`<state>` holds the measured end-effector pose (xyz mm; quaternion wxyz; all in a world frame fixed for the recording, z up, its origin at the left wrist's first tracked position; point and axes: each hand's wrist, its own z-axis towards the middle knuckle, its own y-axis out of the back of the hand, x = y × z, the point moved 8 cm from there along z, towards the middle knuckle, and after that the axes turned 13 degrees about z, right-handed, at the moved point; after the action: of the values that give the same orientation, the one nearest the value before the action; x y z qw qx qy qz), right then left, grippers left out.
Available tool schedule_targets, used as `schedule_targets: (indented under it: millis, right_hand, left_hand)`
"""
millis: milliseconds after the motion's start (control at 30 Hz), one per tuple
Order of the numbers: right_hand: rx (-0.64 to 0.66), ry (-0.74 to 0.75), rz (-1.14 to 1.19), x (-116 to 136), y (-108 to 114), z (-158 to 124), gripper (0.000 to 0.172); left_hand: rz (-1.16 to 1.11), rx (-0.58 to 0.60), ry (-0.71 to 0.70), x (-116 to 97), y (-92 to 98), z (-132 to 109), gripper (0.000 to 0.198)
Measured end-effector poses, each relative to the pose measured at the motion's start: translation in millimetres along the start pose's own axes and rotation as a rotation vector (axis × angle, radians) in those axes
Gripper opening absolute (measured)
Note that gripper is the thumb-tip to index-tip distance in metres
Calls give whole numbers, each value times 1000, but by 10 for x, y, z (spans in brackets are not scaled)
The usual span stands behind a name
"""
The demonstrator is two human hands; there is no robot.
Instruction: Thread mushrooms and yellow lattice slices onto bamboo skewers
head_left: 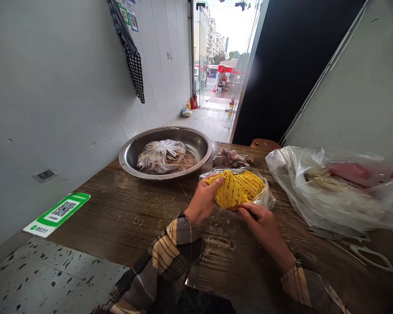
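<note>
A soft yellow food piece (228, 192), cut with rows of slits and looking like lattice-cut dried tofu, is held just above the table. My left hand (205, 198) grips its left edge, thumb on top. At its lower right edge, my right hand (257, 222) is closed in a pinch; whether a thin stick is also between those fingers cannot be made out. More yellow slit pieces (250, 184) lie behind on a clear plastic bag (267, 198). To the right of my right hand, several thin bamboo skewers (327, 244) rest on the table.
A steel basin (126, 163) at the back left holds a plastic bag (163, 152) of skewered food. Greyish-pink food (232, 158) lies beside it. On the right are a large plastic bag (301, 183) and pale scissors handles (373, 257). A green QR card (60, 213) lies at the left edge.
</note>
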<state>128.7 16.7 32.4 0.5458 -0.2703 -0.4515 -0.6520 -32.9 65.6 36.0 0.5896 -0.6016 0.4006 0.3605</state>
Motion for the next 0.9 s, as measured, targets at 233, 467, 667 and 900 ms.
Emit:
schedule_targets:
  millis: [233,467,667,900]
  right_hand:
    - [-122,-24,46,-5,146,6,23]
    - [-219,-87,74,-25,283,16,25]
    - [-278,-147,100,-27,414,9,30]
    - [-332,-183,150,-54,528,-15,34]
  left_hand:
    - [74,32,35,12,11,21,45]
    - [100,66,61,56,29,55,43]
    - [232,-63,-67,-114,151,65,39]
    - [712,-227,-269,-316,358,146,24]
